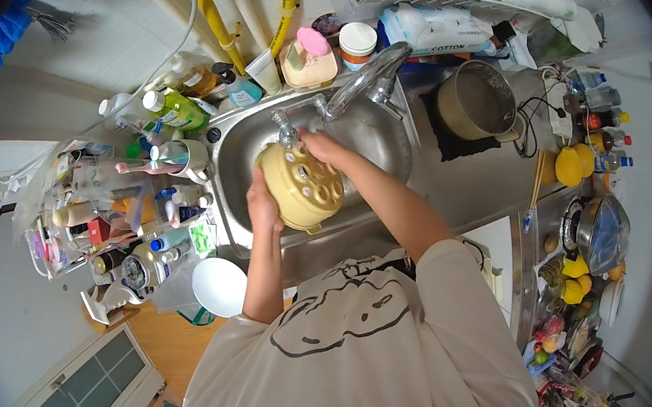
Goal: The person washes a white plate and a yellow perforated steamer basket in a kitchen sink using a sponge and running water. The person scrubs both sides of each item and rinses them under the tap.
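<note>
A pale yellow round steamer basket [299,200] with holes in its face is held tilted over the steel sink [386,142], under the tap. My left hand [263,202] grips its left side, fingers wrapped round the edge. At its far edge is my right hand [321,147], with fingers curled against the rim close to the tap spout [286,132]. Some of the right fingers are hard to make out. The chrome tap [370,79] rises from the back of the sink. I cannot tell whether water is running.
Right of the sink, a pot [477,100] sits on a dark mat. Soap bottles [177,110], a mug [185,158] with toothbrushes and a crowded rack line the left. A soap dish [308,63] stands behind. A white bowl [219,286] is at the near left.
</note>
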A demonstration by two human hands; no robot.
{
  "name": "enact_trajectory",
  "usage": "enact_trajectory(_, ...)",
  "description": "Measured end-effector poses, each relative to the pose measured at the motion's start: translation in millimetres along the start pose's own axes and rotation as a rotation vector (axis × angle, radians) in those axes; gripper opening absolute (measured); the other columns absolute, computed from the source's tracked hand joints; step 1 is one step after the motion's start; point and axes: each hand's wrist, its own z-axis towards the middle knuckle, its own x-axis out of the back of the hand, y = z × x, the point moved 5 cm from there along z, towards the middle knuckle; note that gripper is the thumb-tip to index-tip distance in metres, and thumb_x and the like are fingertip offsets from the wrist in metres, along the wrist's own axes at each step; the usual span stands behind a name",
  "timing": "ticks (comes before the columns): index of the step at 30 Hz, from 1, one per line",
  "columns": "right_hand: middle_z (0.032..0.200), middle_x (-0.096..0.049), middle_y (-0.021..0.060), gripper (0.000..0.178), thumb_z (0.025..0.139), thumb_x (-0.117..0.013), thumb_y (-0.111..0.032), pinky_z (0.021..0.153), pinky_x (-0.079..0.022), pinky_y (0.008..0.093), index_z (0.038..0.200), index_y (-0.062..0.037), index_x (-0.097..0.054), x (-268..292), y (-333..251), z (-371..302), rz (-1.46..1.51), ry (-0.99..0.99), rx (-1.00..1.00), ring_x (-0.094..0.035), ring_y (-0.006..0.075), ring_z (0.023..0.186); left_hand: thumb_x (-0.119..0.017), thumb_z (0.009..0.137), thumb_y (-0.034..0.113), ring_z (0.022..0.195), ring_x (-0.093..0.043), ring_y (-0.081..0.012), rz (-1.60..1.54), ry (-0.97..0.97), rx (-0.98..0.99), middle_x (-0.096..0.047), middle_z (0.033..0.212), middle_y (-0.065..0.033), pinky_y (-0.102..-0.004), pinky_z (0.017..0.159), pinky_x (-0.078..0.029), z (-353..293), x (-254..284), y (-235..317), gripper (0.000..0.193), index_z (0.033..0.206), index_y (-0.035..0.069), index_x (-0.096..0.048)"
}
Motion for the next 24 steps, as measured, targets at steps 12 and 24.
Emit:
enact_trajectory(12, 0.114, -0.055, 0.0091, 0.038, 0.092, -0.037, -0.031, 0.096, -0.036, 0.0379, 0.117, -0.0059, -0.049, -31.7, 3.0, -25.1, 1.287, -0.264, 0.013, -0.051, 0.0221, 0.107, -0.032, 0.095, 0.033, 0.094, -0.057, -0.0209, -0.046, 0.28, -0.256, -0.056, 0.107, -0.0123, -0.0329, 0.082, -0.046, 18.6, 77.6, 4.0, 0.043, 0.115, -0.002, -0.048)
enact_trajectory(24, 0.092, -0.06, 0.0049, 0.02, 0.081, -0.063, -0.02, 0.071, -0.045, 0.0349, 0.098, -0.0107, -0.058, -42.9, -26.5, -25.1, 1.084, 0.068, -0.011, -0.059, 0.0176, 0.08, -0.039, 0.094, 0.032, 0.08, -0.056, -0.0128, 0.146, -0.079, -0.062, -0.06, 0.093, -0.0067, -0.0251, 0.072, -0.044, 35.1, 46.3, -22.7, 0.037, 0.107, 0.0, -0.054)
